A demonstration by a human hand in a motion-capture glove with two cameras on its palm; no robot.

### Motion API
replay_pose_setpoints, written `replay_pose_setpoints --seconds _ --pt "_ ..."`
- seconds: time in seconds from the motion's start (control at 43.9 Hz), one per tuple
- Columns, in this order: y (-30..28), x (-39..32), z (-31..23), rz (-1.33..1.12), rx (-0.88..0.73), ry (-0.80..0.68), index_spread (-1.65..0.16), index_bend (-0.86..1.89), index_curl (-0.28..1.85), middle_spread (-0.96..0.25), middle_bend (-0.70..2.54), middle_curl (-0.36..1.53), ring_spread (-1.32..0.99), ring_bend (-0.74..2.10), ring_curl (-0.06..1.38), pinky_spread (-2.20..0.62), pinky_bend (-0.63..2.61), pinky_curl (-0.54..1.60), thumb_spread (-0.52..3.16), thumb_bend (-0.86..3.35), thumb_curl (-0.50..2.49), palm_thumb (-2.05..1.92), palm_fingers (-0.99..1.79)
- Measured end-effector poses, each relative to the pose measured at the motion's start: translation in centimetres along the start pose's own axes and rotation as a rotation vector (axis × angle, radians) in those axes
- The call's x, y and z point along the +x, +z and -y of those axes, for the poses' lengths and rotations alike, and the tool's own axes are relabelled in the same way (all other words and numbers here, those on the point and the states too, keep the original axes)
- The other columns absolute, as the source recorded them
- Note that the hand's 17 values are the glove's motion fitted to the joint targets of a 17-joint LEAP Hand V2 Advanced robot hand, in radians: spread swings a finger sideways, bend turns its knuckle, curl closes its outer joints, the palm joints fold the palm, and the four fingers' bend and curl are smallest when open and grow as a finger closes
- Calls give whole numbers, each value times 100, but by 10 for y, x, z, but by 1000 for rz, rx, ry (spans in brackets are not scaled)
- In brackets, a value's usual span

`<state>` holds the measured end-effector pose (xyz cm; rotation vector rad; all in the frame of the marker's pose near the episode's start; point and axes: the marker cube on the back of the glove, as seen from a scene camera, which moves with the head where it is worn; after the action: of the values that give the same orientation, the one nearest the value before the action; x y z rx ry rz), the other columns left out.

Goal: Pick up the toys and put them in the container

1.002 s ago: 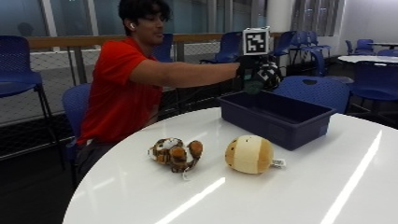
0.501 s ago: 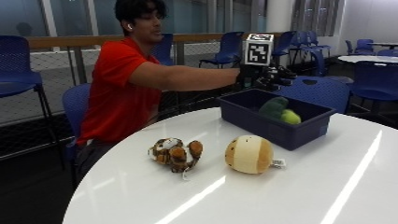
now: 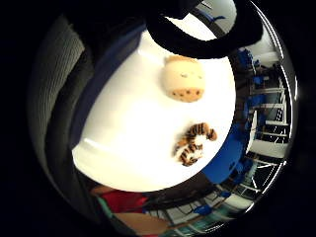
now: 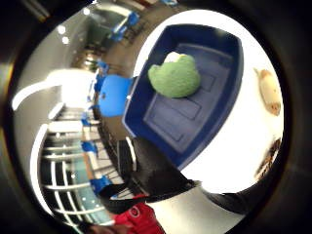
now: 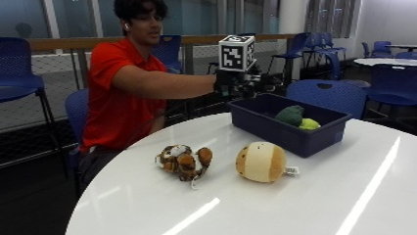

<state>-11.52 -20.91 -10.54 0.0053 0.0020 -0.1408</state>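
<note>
the gloved right hand (image 5: 238,84) hangs in the air above the near rim of the dark blue container (image 5: 270,133), just off its corner nearest the person. whether the hands' fingers are spread or curled cannot be told from any view; nothing shows in the grasp.

inside the container lies a green plush toy (image 5: 289,115) with a paler yellow-green part turned toward the far end. it rests on the container floor near one end wall, which fits a toy let go from above rather than set down with care; the thumb-side palm view looks straight down on it (image 4: 174,76), so the palm faces into the container.

two toys are not yet put away, both on the white round tabletop (image 5: 338,205) in front of the container. a cream and tan rounded plush (image 5: 261,162), with a small tag at its side, sits near the container's front wall. a striped tiger plush (image 5: 184,161) lies beside it, toward the person, limbs sprawled. the two are close but apart.

judging by this, one of three toys is done. the next move likely calls for bringing the hand back down toward the tabletop; the rounded plush may want a wide grasp, while the tiger offers limbs to pinch.
</note>
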Motion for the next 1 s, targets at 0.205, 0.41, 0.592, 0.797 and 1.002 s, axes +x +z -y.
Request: replay_pose_setpoints --seconds 0.205,0.41,0.592,0.797,1.002 --pt "-9 65 -36 -25 58 85 -37 15 47 -10 13 36 2 12 22 10 72 33 96 -9 35 -11 -25" --pt "-3 125 -63 -54 33 176 -37 17 43 -10 13 33 2 11 18 10 69 32 97 -9 30 -10 -22" --pt "12 165 -85 -66 11 231 -37 16 41 -10 13 30 2 12 15 11 70 33 97 -8 27 -10 -20" --pt "33 200 -102 -88 -62 279 -37 17 39 -10 13 28 1 12 13 11 70 33 98 -8 25 -9 -20" --pt "54 226 -114 -121 -102 332 -36 12 35 -9 9 24 1 13 12 12 90 38 95 -8 24 -10 -23"
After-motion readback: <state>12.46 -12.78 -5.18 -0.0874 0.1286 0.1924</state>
